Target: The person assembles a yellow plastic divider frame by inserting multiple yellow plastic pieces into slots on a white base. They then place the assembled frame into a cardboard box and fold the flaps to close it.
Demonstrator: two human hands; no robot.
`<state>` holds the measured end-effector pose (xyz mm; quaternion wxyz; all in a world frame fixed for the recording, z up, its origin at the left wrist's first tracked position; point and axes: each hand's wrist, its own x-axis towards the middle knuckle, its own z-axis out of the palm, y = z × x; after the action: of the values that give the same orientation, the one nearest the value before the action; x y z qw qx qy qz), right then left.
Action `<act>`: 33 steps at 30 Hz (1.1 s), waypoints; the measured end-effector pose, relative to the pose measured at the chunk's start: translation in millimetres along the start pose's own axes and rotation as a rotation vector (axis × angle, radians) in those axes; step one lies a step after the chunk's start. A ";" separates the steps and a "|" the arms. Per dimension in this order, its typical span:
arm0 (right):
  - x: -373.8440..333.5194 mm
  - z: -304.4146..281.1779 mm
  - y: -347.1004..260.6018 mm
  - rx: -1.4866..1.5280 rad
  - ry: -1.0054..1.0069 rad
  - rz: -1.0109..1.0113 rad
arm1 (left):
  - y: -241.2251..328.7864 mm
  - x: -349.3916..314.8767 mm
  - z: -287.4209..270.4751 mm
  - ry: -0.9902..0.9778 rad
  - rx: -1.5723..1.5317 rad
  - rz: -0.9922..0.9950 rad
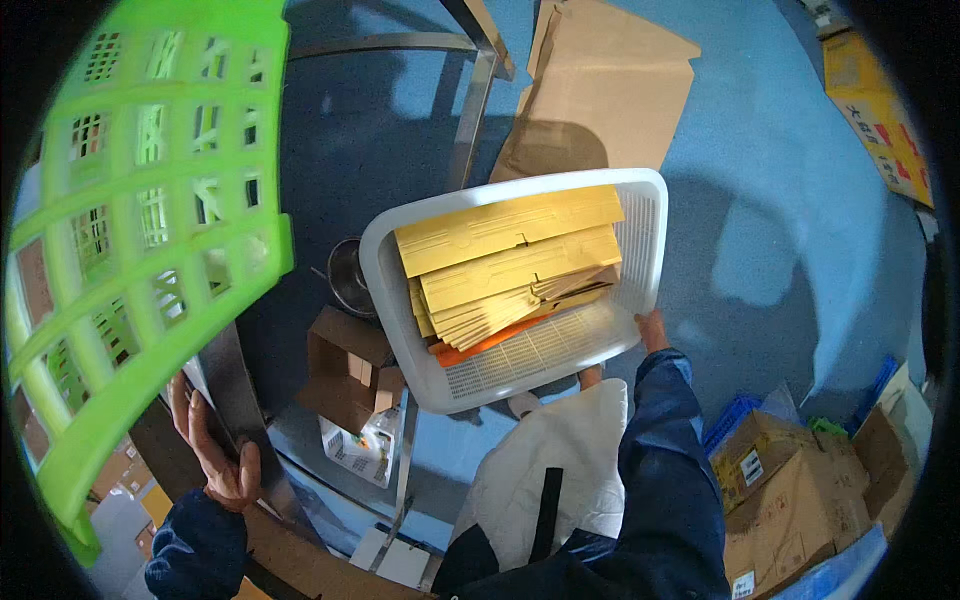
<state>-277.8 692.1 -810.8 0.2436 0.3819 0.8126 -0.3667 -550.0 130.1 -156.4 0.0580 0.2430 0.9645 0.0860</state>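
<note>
My right hand grips the right rim of a white plastic basket in front of me. Inside it, a stack of folded yellow cardboard sheets lies in overlapping layers, with a flat orange piece at their near edge. My left hand is off to the left, fingers stretched out along a metal edge below a green plastic basket. It seems to hold nothing. The green basket, full of slots, stands tilted and fills the upper left.
A small open cardboard box, a metal bowl and a white printed bag lie left of the white basket. Flattened cardboard is on the blue floor beyond. Brown boxes are piled at right; a yellow box stands farther off.
</note>
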 end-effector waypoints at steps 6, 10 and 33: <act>-50.3 7.7 -108.8 0.201 -0.178 0.171 | 21.5 -15.9 -29.7 -0.004 0.165 -0.059; -53.2 -3.1 -98.2 -0.087 -0.044 -0.009 | 0.3 -8.6 -13.1 0.028 0.057 -0.029; -147.9 46.6 -255.9 -0.324 -0.101 -0.754 | -13.8 -39.9 -10.4 0.038 0.012 -0.009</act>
<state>-389.8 477.9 -634.5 0.1887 -0.0046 0.9298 -0.3160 -523.0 97.7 -146.0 0.0388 0.2375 0.9669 0.0846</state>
